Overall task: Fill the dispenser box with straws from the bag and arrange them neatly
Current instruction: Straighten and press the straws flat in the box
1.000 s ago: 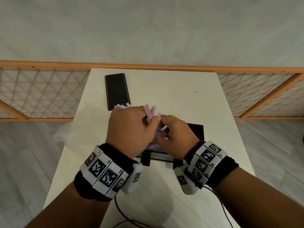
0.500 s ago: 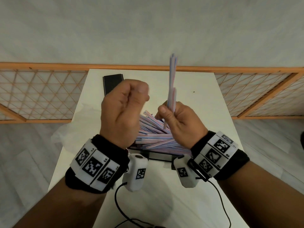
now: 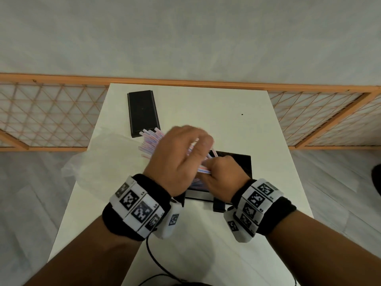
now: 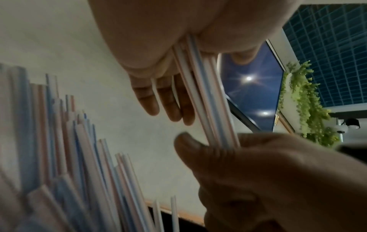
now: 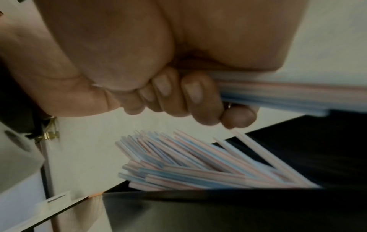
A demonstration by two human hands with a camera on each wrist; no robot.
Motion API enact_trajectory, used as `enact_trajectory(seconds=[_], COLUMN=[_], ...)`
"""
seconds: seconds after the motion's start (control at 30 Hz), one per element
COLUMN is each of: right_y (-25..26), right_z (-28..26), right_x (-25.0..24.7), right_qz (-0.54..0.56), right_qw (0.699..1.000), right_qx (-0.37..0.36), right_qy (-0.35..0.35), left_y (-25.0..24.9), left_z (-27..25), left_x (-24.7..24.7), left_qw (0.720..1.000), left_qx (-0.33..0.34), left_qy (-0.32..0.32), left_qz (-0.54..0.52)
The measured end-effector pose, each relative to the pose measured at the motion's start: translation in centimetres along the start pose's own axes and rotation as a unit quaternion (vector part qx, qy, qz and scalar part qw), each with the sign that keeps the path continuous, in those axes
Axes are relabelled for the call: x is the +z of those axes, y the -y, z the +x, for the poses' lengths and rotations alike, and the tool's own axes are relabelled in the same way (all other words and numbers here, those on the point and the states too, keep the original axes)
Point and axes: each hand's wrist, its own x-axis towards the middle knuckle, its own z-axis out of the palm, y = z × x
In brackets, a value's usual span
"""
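Observation:
My right hand [image 3: 222, 174] grips a small bundle of pink, blue and white straws [image 3: 203, 169] just above the black dispenser box [image 3: 241, 164]. In the right wrist view its fingers [image 5: 178, 97] curl round the bundle [image 5: 278, 97]. My left hand [image 3: 179, 153], blurred, lies over the bundle with its fingers [image 4: 166, 100] straight, and the straws [image 4: 208, 102] run along its palm. A loose pile of straws [image 3: 149, 141] fans out of the box to the left, also seen as a heap of straws [image 5: 188, 164] inside the dark box [image 5: 317, 149].
The box's black lid [image 3: 142, 112] lies flat at the back left of the white table [image 3: 206, 112]. A crumpled clear plastic bag [image 3: 99, 162] hangs over the left edge. A black cable [image 3: 152, 256] trails near me. A wooden lattice rail borders the table's far side.
My right hand has brought the bundle down from upright to low over the box. My left hand, a raised fist before, has opened and come down onto the bundle.

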Motion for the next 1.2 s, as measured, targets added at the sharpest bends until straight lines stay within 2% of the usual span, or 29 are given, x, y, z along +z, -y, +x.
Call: enact_trajectory(seconds=[0.03,0.1,0.23,0.3,0.37,0.43,0.5,0.6,0.67,0.73,0.87,1.03,1.13,1.2], right_y=[0.3,0.7,0.2,-0.4,-1.2,-2.1,-2.5,-2.3,-2.3,-2.3,-1.7,-1.1,-0.4,0.0], right_z=[0.2,0.4,0.3,-0.2,-0.5,-0.7,-0.6,-0.4,-0.4,-0.3,-0.1,0.4,0.7,0.6], right_x=[0.3,0.8,1.6,1.6,1.3,1.3,1.6,2.4,2.5,2.4,2.4,2.9,3.2,3.3], right_qz=[0.003,0.002,-0.028,-0.070,-0.109,-0.128,-0.135,-0.148,-0.151,-0.161,-0.160,-0.141,-0.120,-0.115], right_qw=[1.000,1.000,0.999,0.997,0.991,0.985,0.979,0.974,0.972,0.967,0.964,0.972,0.984,0.988], right_qx=[-0.001,0.001,0.012,0.028,0.056,0.086,0.098,0.090,0.094,0.103,0.105,0.098,0.080,0.076], right_qy=[-0.002,-0.006,0.023,0.036,0.052,0.081,0.114,0.148,0.156,0.169,0.187,0.160,0.101,0.072], left_y=[0.3,1.0,3.1,4.4,5.5,7.0,7.9,8.1,7.9,7.7,6.3,6.2,6.7,7.3], left_z=[-0.2,-0.3,-1.0,-1.6,-2.2,-3.0,-3.6,-4.3,-4.5,-4.4,-3.8,-3.7,-3.0,-2.6], left_x=[0.3,0.2,-1.7,-2.5,-2.5,-1.6,0.0,2.3,3.2,3.3,2.5,2.2,2.0,1.7], left_qw=[0.999,0.998,0.970,0.944,0.894,0.834,0.803,0.817,0.832,0.854,0.904,0.908,0.888,0.884], left_qx=[0.009,0.018,-0.004,-0.091,-0.239,-0.372,-0.449,-0.448,-0.445,-0.442,-0.385,-0.386,-0.410,-0.417], left_qy=[0.018,-0.025,-0.232,-0.317,-0.374,-0.379,-0.329,-0.241,-0.206,-0.199,-0.182,-0.162,-0.203,-0.201], left_qz=[0.035,0.059,0.070,0.020,-0.067,-0.150,-0.214,-0.272,-0.260,-0.187,-0.037,0.002,-0.045,-0.058])
